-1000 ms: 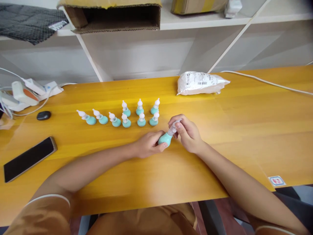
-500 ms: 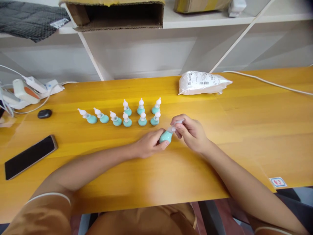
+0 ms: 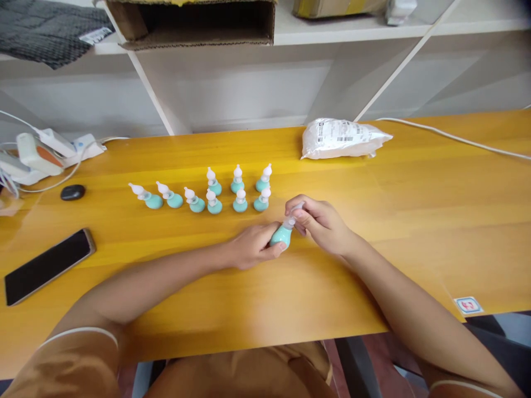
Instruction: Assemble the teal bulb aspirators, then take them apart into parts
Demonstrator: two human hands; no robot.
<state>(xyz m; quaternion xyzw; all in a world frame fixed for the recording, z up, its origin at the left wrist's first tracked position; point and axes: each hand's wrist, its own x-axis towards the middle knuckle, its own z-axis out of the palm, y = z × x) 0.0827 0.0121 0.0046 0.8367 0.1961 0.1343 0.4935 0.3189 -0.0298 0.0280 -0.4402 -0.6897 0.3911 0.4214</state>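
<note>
Both hands hold one teal bulb aspirator just above the yellow desk.

Taking the aspirator (image 3: 282,234) as landmark: the left hand (image 3: 251,247) wraps its teal bulb from the near left, and the right hand (image 3: 319,221) pinches its clear tip from the right, with both hands closed on it. Nearer than it, bare desk (image 3: 257,309) runs to the front edge; to its right the desk is open too. A phone (image 3: 47,266) lies far to its left. Just beyond it stand nine like aspirators (image 3: 238,198) in rows. Farther right, a white packet (image 3: 342,138) lies by the back edge. Above, on the shelf, a cardboard box (image 3: 194,22) lies open-fronted, its inside dark.
</note>
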